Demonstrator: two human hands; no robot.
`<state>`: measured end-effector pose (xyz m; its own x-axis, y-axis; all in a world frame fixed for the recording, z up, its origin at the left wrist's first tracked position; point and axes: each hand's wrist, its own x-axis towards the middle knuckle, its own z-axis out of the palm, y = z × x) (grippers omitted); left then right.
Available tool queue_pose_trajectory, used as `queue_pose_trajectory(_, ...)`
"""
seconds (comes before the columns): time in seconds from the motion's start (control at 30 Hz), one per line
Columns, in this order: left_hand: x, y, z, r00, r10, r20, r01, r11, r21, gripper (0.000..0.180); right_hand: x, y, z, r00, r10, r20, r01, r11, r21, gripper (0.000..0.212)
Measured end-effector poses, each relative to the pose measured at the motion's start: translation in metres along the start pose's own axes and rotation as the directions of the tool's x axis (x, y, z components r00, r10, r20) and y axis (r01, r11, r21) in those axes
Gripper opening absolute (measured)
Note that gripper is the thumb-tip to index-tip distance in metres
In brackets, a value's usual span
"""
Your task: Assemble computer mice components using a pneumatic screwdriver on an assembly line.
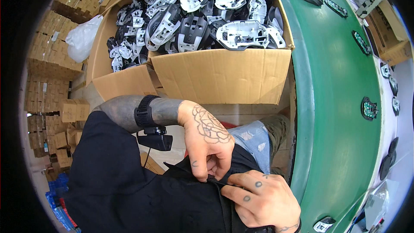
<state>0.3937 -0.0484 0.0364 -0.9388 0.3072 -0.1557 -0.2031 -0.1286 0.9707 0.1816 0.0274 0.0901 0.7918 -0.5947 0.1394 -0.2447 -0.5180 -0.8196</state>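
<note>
My left hand (208, 140) is bent down over my lap, thumb and fingers closed on the edge of my black shirt (168, 200). Close beside it, my right hand (265, 198) also has its fingers closed on the same dark cloth. Exactly what lies between the fingertips is partly hidden by the hands and folds. A strap holds a small black device (155, 139) on my left forearm. Below the hands, my light blue torn jeans (254, 140) show.
Ahead stands a large cardboard box (220, 75) full of black and white computer mouse shells (243, 34); a smaller box (125, 84) of parts adjoins it. A green belt (336, 146) on the right carries circuit boards (369, 108) and mouse parts. Stacked cartons (49, 90) line the left.
</note>
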Motion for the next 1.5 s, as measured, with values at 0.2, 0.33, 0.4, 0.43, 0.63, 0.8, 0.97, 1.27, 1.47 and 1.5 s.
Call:
queue_pose_trajectory(0.2, 0.000, -0.002, -0.002, 0.999, -0.015, 0.028, 0.016, 1.000, -0.025, 0.027, 0.009, -0.005, 0.022, 0.945, 0.326, -0.011, -0.305, 0.898, 0.318, 0.013)
queue_pose_trajectory(0.33, 0.001, -0.003, 0.001, 0.998, -0.048, 0.036, 0.050, 0.996, -0.067, 0.028, 0.022, -0.023, 0.003, 0.813, 0.554, 0.177, -0.581, 0.782, 0.223, 0.012)
queue_pose_trajectory(0.4, 0.002, -0.002, 0.003, 0.998, -0.052, 0.033, 0.053, 0.998, -0.030, 0.029, 0.021, -0.023, 0.000, 0.919, 0.375, 0.123, -0.383, 0.922, 0.051, 0.014)
queue_pose_trajectory(0.43, 0.003, -0.002, 0.003, 0.998, -0.053, 0.027, 0.053, 0.999, 0.004, 0.029, 0.023, -0.023, -0.002, 0.918, 0.377, 0.122, -0.386, 0.921, 0.054, 0.014)
queue_pose_trajectory(0.63, -0.001, 0.001, 0.009, 1.000, -0.011, -0.009, 0.010, 0.998, -0.066, 0.043, 0.025, -0.026, -0.005, 0.916, 0.315, 0.248, -0.301, 0.949, -0.091, 0.019)
queue_pose_trajectory(0.8, 0.008, 0.004, 0.006, 0.991, -0.123, 0.055, 0.122, 0.992, 0.021, 0.048, 0.007, -0.019, 0.010, 0.975, 0.214, 0.061, -0.212, 0.976, -0.040, 0.013)
queue_pose_trajectory(0.97, 0.012, 0.000, 0.006, 0.998, -0.043, 0.035, 0.044, 0.998, -0.036, 0.047, -0.004, -0.015, 0.010, 0.986, 0.164, 0.002, -0.164, 0.986, 0.014, 0.017)
queue_pose_trajectory(1.27, 0.012, 0.002, 0.007, 0.996, -0.067, 0.063, 0.070, 0.997, -0.046, 0.043, -0.023, -0.019, 0.004, 0.990, 0.140, -0.020, -0.139, 0.990, 0.037, 0.021)
queue_pose_trajectory(1.47, 0.014, 0.003, 0.008, 0.997, -0.051, 0.059, 0.056, 0.995, -0.081, 0.040, -0.033, -0.022, 0.004, 0.986, 0.161, -0.047, -0.160, 0.987, 0.033, 0.023)
queue_pose_trajectory(1.5, 0.014, 0.002, 0.007, 0.991, -0.098, 0.086, 0.108, 0.988, -0.110, 0.041, -0.034, -0.023, 0.003, 0.985, 0.166, -0.048, -0.166, 0.986, 0.012, 0.023)
